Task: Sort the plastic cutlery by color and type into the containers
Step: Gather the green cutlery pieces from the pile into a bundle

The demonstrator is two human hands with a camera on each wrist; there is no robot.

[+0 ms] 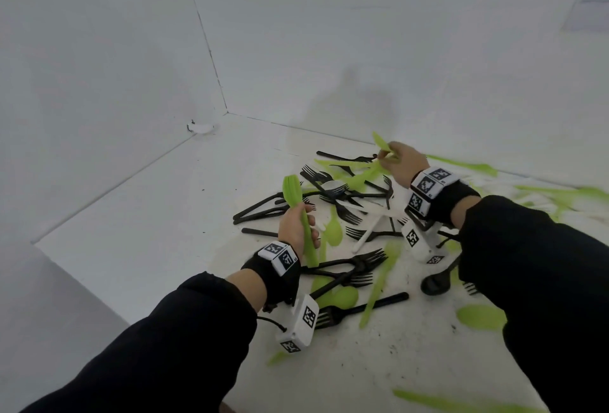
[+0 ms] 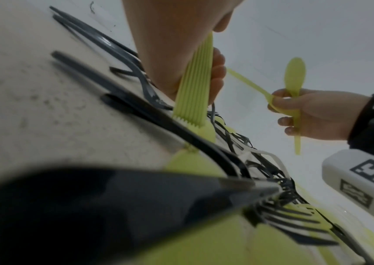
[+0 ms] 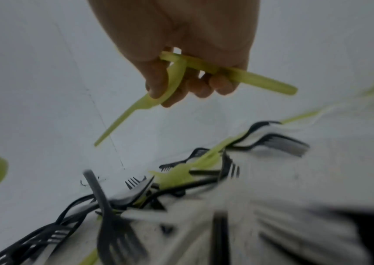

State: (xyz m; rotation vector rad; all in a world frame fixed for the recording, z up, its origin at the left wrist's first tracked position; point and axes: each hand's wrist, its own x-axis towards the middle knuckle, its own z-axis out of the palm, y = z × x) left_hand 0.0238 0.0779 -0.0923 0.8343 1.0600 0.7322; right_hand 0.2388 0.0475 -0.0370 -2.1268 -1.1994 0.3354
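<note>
Cutlery [image 1: 349,215] lies in a loose tangle on the white bench [image 1: 158,215], in the corner where two white walls meet: black forks [image 1: 359,267], green spoons [image 1: 333,231] and a few white pieces, crossed over one another. The left hand [image 1: 295,226] is curled round a stack of green spoons [image 1: 301,215], nested together and held upright above the heap; the left wrist view shows their ribbed handles [image 2: 192,89] packed side by side in the fist. The right hand [image 1: 400,162], raised over the far edge of the tangle, pinches two green spoons [image 2: 293,86] that cross each other between its fingers [image 3: 204,86]. Both arms wear black sleeves [image 1: 534,264].
</note>
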